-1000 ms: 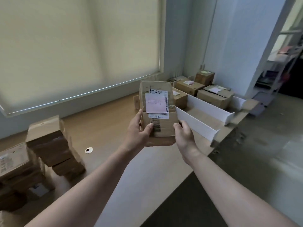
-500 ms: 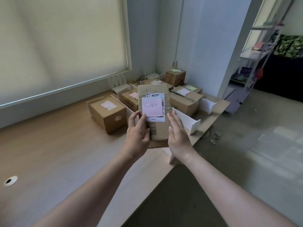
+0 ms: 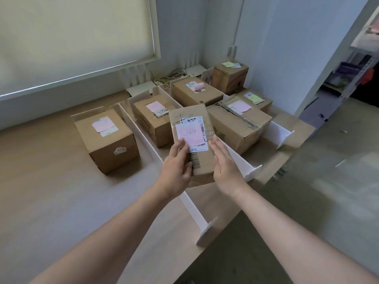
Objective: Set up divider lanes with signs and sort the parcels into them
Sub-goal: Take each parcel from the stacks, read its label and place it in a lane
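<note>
parcel [image 3: 192,140] now lower & over the lanes; right hand [image 3: 225,162] fingers gone flat vs earlier grip.

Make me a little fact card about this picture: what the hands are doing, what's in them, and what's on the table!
held thing: flat parcel with a pink note and a barcode
left hand: grips the parcel's left edge, thumb on top
right hand: fingers straight, flat against the parcel's right side
table: wooden, holds white dividers that make lanes
sorted boxes: several, with pink or green notes on top
nearest box: left of the lanes, marked 6166
</note>
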The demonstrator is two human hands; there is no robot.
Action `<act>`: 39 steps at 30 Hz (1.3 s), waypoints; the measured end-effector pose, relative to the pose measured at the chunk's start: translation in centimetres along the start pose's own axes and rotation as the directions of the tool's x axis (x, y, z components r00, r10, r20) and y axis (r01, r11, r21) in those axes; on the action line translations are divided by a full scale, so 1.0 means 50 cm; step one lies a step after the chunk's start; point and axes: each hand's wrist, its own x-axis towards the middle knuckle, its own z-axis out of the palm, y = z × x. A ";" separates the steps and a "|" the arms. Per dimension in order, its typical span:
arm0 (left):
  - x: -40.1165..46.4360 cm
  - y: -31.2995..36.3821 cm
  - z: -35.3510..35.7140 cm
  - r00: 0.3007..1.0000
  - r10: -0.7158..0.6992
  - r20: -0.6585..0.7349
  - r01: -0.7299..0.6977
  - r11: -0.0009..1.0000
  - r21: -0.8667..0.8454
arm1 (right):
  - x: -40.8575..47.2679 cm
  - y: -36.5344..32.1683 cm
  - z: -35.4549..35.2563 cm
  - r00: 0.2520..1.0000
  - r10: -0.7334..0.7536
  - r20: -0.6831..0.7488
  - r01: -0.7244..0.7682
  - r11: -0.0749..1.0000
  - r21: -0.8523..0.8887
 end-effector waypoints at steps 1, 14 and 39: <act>0.021 -0.006 0.010 1.000 -0.021 0.020 0.021 1.000 0.004 | 0.021 0.019 0.000 1.000 0.011 0.025 -0.011 1.000 0.009; 0.189 -0.100 0.213 0.913 -0.400 0.083 0.404 0.914 -0.036 | 0.232 0.291 0.079 0.933 -0.022 0.359 -0.025 0.992 0.123; 0.258 -0.240 0.347 0.772 -0.632 -0.071 0.624 0.774 -0.102 | 0.345 0.390 0.240 0.854 -0.027 0.520 0.000 0.999 0.052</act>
